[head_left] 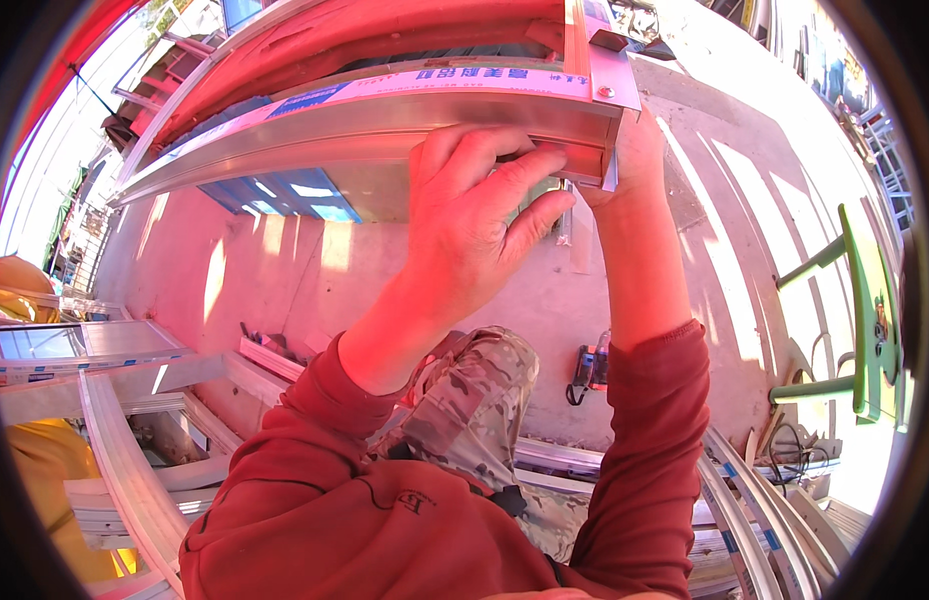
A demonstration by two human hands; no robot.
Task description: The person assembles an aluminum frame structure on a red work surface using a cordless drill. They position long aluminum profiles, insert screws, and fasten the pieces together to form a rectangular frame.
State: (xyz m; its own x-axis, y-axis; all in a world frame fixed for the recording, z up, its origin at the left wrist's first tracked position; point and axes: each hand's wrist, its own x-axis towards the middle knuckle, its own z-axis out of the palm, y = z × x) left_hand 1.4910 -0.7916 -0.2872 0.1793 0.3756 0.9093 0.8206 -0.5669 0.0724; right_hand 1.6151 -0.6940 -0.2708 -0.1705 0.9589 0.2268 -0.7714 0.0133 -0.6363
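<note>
Already the left hand (475, 225) curls around the end of the long silvery aluminium frame profile (385, 115) held up ahead; the right hand (635, 165), grip hidden behind its corner, could slip; sharp edges may cut fingers.

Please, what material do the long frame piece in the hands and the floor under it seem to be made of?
The long frame piece looks like extruded aluminium: pale, smooth, with straight hollow edges and a protective film strip on top. The left hand and the right hand hold its end. The floor appears to be bare concrete: matte, grey and slightly rough.
</note>
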